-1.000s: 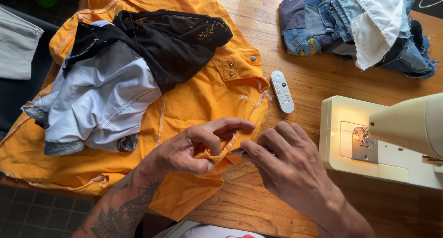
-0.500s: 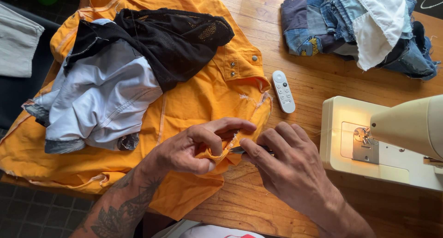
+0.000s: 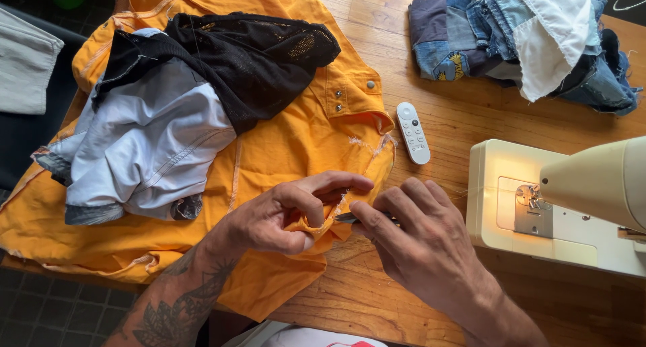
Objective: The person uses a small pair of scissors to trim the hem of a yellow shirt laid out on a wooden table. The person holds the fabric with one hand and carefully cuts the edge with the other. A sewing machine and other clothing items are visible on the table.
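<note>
A large orange garment (image 3: 289, 138) lies spread over the wooden table (image 3: 457, 118). My left hand (image 3: 282, 212) pinches a fold of its frayed edge near the table's front. My right hand (image 3: 417, 243) is right beside it, fingers closed on a small dark metal tool (image 3: 346, 218) whose tip meets the pinched seam. The tool is mostly hidden by my fingers, so its kind is unclear.
A black garment (image 3: 256, 58) and a pale blue one (image 3: 148, 145) lie piled on the orange cloth. A white remote (image 3: 412, 132) rests beside it. A cream sewing machine (image 3: 558, 199) stands at the right. A heap of denim and white fabric (image 3: 525, 37) sits at the back right.
Both hands stay at the same spot on the orange seam, with only slight finger shifts.
</note>
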